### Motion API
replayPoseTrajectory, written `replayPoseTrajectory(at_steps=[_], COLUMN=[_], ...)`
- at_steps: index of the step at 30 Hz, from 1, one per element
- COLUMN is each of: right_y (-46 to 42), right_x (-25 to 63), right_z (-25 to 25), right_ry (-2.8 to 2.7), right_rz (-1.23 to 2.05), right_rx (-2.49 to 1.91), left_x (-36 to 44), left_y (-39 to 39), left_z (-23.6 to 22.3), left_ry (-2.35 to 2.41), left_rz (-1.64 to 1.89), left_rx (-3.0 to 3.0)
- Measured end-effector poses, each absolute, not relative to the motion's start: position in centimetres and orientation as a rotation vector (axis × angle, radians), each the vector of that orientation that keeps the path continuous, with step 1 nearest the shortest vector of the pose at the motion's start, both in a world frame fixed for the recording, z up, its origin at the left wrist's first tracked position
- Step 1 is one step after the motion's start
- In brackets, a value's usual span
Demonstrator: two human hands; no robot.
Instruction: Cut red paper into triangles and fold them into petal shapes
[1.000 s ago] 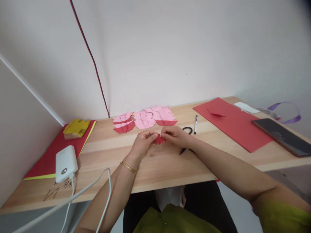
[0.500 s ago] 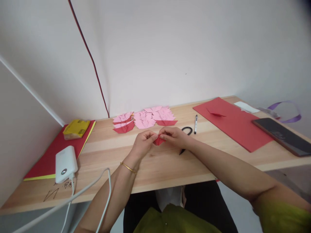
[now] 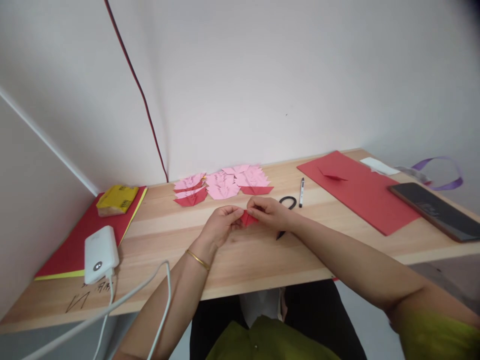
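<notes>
A small folded piece of red paper (image 3: 247,219) is pinched between both hands above the middle of the table. My left hand (image 3: 224,222) grips its left edge with thumb and fingers. On the other side, my right hand (image 3: 268,212) pinches it near the top right, hiding part of it. Black-handled scissors (image 3: 288,202) lie just beyond my right wrist, partly covered by it. Behind the hands, near the wall, rest folded pink paper pieces (image 3: 222,188) in rows, with a few folded red pieces (image 3: 191,197) among them.
A pen (image 3: 302,192) lies beside the scissors. To the right are red paper sheets (image 3: 360,200) with a folded red piece on top, and a dark phone (image 3: 437,210). At left, a white power bank (image 3: 100,252) with a cable and a yellow packet (image 3: 117,199) sit on red sheets.
My left hand has shifted slightly down and its grip on the red paper has changed. The paper has turned a little and shows more of its face between the hands.
</notes>
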State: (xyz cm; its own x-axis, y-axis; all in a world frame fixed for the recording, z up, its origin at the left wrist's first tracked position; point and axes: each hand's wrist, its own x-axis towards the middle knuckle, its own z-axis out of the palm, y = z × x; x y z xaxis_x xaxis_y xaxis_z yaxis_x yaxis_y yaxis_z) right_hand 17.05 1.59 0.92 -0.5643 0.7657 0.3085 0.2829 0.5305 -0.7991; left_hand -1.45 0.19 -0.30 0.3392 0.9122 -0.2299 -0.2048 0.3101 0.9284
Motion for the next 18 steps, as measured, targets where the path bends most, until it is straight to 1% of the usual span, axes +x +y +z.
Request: replayPoseTrajectory(at_steps=[5,8,14,18], right_y=[1.6,1.4,1.1,1.0], right_x=[17.1,17.2,17.8,17.7], right_z=[0.6,0.9,1.5,1.7], right_ry=[-2.159,-2.189,-2.100,-2.080], right_rz=[1.009,1.069,1.286,1.309], right_rx=[-0.868,-0.793,-0.561,-0.508], left_x=[-1.6,-1.6,-1.6,-1.7], left_y=[0.4,0.3,-0.4,-0.5], left_z=[-0.6,-0.5,0.3,0.4], left_ry=[0.983,1.002,0.729,0.663], left_rz=[0.936,0.918,0.935,0.937], left_rx=[1.076,1.152,1.127,1.102])
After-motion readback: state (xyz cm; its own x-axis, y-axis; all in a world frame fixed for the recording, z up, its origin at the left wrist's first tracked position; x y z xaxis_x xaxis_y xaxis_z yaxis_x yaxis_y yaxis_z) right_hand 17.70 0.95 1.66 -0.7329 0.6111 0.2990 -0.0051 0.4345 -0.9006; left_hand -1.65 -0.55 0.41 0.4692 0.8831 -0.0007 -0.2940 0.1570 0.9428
